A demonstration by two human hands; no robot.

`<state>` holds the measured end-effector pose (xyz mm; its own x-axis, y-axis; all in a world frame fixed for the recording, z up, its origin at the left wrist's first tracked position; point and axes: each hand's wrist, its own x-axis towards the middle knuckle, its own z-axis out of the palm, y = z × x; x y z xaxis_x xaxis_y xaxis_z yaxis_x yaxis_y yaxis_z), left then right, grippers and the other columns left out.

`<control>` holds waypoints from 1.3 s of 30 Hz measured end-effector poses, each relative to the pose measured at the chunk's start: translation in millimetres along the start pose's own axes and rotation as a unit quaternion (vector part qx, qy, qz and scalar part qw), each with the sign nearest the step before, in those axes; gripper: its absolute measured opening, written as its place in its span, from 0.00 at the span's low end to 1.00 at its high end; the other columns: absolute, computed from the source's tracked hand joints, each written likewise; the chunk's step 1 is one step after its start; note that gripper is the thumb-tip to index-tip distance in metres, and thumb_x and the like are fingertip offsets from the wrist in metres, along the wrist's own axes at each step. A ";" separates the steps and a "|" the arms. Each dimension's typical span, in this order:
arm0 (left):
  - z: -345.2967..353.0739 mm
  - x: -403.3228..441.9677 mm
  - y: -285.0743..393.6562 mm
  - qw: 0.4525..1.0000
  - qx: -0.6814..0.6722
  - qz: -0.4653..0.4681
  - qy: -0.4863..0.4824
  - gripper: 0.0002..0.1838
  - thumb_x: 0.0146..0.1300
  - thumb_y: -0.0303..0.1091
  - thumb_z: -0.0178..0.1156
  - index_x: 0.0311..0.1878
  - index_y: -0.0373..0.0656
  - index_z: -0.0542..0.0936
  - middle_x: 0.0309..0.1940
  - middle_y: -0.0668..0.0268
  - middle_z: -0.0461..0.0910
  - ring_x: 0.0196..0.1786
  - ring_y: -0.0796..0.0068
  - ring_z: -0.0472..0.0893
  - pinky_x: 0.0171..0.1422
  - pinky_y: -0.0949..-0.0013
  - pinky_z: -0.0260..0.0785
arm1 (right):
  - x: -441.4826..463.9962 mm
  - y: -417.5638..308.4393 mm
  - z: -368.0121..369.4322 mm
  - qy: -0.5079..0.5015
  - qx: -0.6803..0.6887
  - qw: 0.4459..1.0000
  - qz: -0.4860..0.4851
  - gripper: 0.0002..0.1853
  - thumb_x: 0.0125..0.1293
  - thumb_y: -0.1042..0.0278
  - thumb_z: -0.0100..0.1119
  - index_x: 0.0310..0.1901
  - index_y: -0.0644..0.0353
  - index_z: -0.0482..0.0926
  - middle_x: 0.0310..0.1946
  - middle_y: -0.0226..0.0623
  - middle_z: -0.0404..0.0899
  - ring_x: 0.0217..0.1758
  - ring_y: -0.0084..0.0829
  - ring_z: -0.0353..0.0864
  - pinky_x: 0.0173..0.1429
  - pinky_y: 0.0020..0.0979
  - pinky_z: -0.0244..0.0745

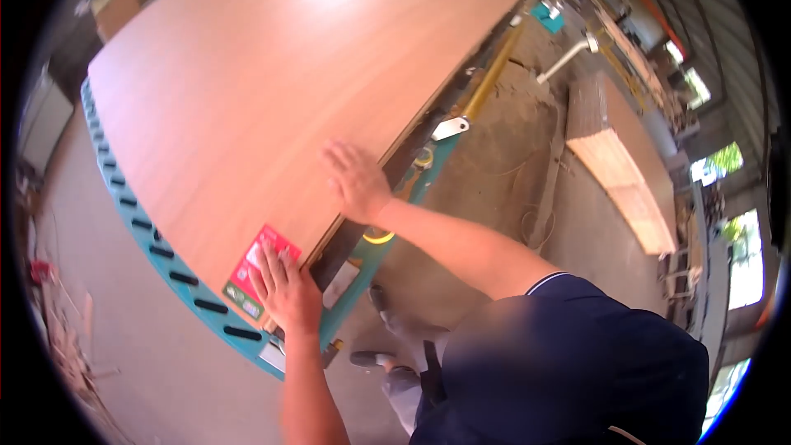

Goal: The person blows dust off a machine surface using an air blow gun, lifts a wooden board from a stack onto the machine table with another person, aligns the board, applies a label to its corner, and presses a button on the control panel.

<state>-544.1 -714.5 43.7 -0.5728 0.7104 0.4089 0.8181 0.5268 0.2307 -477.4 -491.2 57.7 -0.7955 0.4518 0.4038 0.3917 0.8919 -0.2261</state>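
Observation:
A large, smooth wood-grain panel (pixel 247 99) lies flat on a teal metal frame (pixel 185 284) with dark slots along its side. At the panel's near corner is a flat red and green printed label (pixel 247 276); whether it is stuck down or loose I cannot tell. My left hand (pixel 288 292) rests on this label, fingers stretched out and covering part of it. Further along the same edge, my right hand (pixel 358 181) is over the panel surface with its fingers extended, slightly blurred, holding nothing.
A stack of boards (pixel 622 165) stands on the floor to the right. Along the panel's edge run a yellow bar (pixel 492 74) and a white bracket (pixel 451 128). A yellow ring-shaped item (pixel 379 236) sits by the frame. Wood scraps (pixel 70 363) lie at lower left.

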 end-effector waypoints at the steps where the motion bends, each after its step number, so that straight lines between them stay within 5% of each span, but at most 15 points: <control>1: -1.8 0.8 1.1 1.000 0.004 0.003 -0.004 0.19 0.57 0.32 0.60 0.51 0.34 0.76 0.64 0.52 0.68 0.69 0.53 0.65 0.72 0.49 0.51 | -1.0 0.1 -1.6 -0.006 0.009 1.000 0.008 0.26 0.63 0.62 0.45 0.62 0.61 0.66 0.65 0.46 0.62 0.70 0.45 0.57 0.73 0.44 0.49; 22: -8.7 11.5 19.2 0.993 0.084 0.079 0.033 0.13 0.66 0.35 0.51 0.49 0.39 0.75 0.60 0.51 0.72 0.63 0.47 0.70 0.65 0.46 0.59 | -20.2 14.7 -13.7 -0.085 0.113 0.990 0.023 0.30 0.66 0.61 0.42 0.67 0.66 0.59 0.72 0.46 0.52 0.75 0.42 0.48 0.77 0.40 0.39; 26: -3.7 3.4 8.5 0.993 0.076 0.089 0.028 0.15 0.64 0.36 0.53 0.50 0.38 0.75 0.60 0.49 0.71 0.64 0.46 0.68 0.67 0.45 0.58 | -61.0 28.3 -31.1 -0.096 0.211 0.973 -0.014 0.26 0.59 0.74 0.51 0.61 0.67 0.66 0.66 0.49 0.61 0.73 0.43 0.53 0.74 0.40 0.50; 28: -3.3 2.7 4.1 0.991 0.074 0.106 0.025 0.18 0.63 0.38 0.55 0.52 0.37 0.74 0.61 0.48 0.70 0.65 0.45 0.67 0.68 0.45 0.56 | -98.1 35.6 -70.0 -0.052 0.264 0.962 0.036 0.26 0.54 0.78 0.54 0.58 0.66 0.68 0.63 0.48 0.64 0.71 0.43 0.57 0.71 0.41 0.57; 29: -34.6 11.8 32.5 0.986 0.100 0.117 0.061 0.13 0.62 0.35 0.57 0.48 0.43 0.80 0.56 0.55 0.76 0.58 0.57 0.75 0.64 0.48 0.59 | -120.3 39.8 -94.4 -0.060 0.264 0.961 0.060 0.26 0.55 0.76 0.53 0.58 0.64 0.69 0.64 0.47 0.64 0.70 0.44 0.59 0.71 0.41 0.59; 30: -30.5 13.5 38.4 0.990 0.078 0.102 0.055 0.14 0.61 0.36 0.57 0.49 0.44 0.80 0.58 0.56 0.75 0.60 0.55 0.73 0.66 0.46 0.57 | -150.4 50.9 -116.1 -0.068 0.260 0.960 0.084 0.25 0.55 0.75 0.53 0.58 0.63 0.70 0.64 0.47 0.64 0.70 0.44 0.60 0.70 0.41 0.60; 31: -27.0 10.6 34.6 0.993 0.060 0.088 0.045 0.15 0.61 0.37 0.58 0.50 0.46 0.80 0.60 0.56 0.73 0.62 0.53 0.72 0.67 0.45 0.54 | -204.8 67.5 -78.0 -0.057 0.182 0.975 0.114 0.25 0.56 0.71 0.52 0.58 0.62 0.70 0.64 0.47 0.64 0.69 0.45 0.60 0.70 0.41 0.61; 34: -27.8 9.3 28.2 0.996 0.042 0.074 0.017 0.19 0.59 0.43 0.60 0.51 0.46 0.80 0.59 0.54 0.74 0.62 0.51 0.71 0.67 0.42 0.54 | -343.9 122.6 -77.2 -0.210 0.146 0.947 0.195 0.26 0.55 0.65 0.54 0.56 0.65 0.72 0.58 0.53 0.69 0.64 0.48 0.66 0.66 0.42 0.65; 36: -31.9 12.3 26.6 0.996 0.046 0.072 -0.020 0.21 0.58 0.48 0.61 0.51 0.46 0.80 0.58 0.52 0.74 0.62 0.50 0.70 0.67 0.41 0.54 | -429.9 147.0 -97.4 -0.271 0.186 0.872 0.363 0.22 0.49 0.67 0.53 0.48 0.66 0.76 0.45 0.54 0.75 0.49 0.49 0.75 0.50 0.45 0.73; 37: -25.5 20.0 28.8 0.996 0.028 0.057 -0.057 0.26 0.56 0.52 0.61 0.51 0.43 0.79 0.59 0.50 0.72 0.63 0.46 0.69 0.66 0.41 0.55 | -461.0 160.1 -108.6 -0.342 0.204 0.769 0.500 0.22 0.49 0.69 0.53 0.48 0.64 0.77 0.44 0.54 0.76 0.46 0.49 0.77 0.46 0.47 0.74; 38: -13.2 29.6 29.6 0.996 0.011 0.068 -0.064 0.27 0.57 0.53 0.61 0.52 0.42 0.79 0.60 0.49 0.71 0.63 0.45 0.68 0.66 0.40 0.54 | -479.2 157.9 -134.6 -0.298 0.227 0.684 0.626 0.23 0.50 0.67 0.52 0.51 0.60 0.77 0.39 0.52 0.79 0.41 0.47 0.80 0.42 0.47 0.76; 39: 1.4 42.3 36.4 0.994 -0.008 0.080 -0.072 0.28 0.57 0.54 0.60 0.52 0.41 0.78 0.61 0.48 0.70 0.63 0.44 0.68 0.66 0.40 0.54 | -501.6 160.3 -141.3 -0.249 0.125 0.703 0.654 0.21 0.50 0.66 0.52 0.48 0.58 0.79 0.36 0.49 0.80 0.39 0.46 0.80 0.39 0.47 0.75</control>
<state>-538.6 -664.6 68.1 -0.4350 0.8448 0.3116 0.8998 0.3945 0.1864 49.7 -571.8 -55.9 0.0834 0.7626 -0.6415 0.8952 -0.3402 -0.2880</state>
